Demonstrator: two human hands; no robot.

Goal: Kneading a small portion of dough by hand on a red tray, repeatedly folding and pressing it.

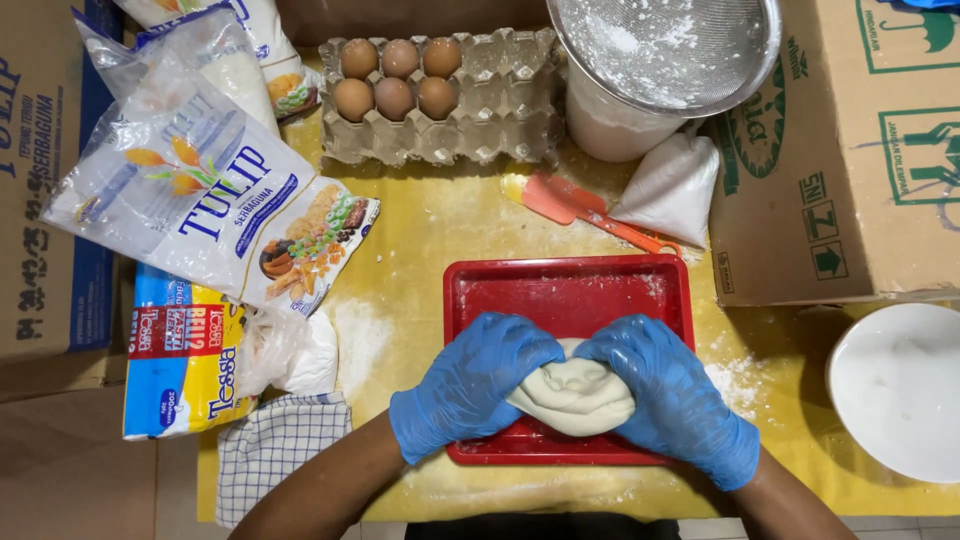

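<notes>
While both gloved hands press in from either side, a lump of pale dough sits at the near edge of a red tray, seen from above.

Dough: the dough (573, 396) rests in the tray's near half, between the two hands and touching both; its long axis runs left to right, across the person's body, with folds showing on its top.

Left hand: the left hand (470, 385), in a blue glove, is curled narrow around the dough's left end, fingers wrapped over the top.

Right hand: the right hand (672, 395), gloved the same, cups the right end and covers more of the lump; it holds dough, nothing else.

Nearer hand: neither clearly leads; both are in contact, with the dough lying directly between them.

Tray: the red tray (570, 295) lies on the yellow-covered desk (430, 225), its far half bare but dusted with flour.

Behind the tray: an orange spatula (585, 210) lies just beyond the far rim, beside a small white bag (668, 185) and a sieve (665, 45) set over a tub.

Far edge: an egg carton (440, 95) holds six brown eggs in its left part.

Left side: flour bags (200, 190) overlap a checked cloth (275, 450).

Right side: a cardboard box (850, 150) stands above a white bowl (895, 385), both well apart from the dough.
</notes>
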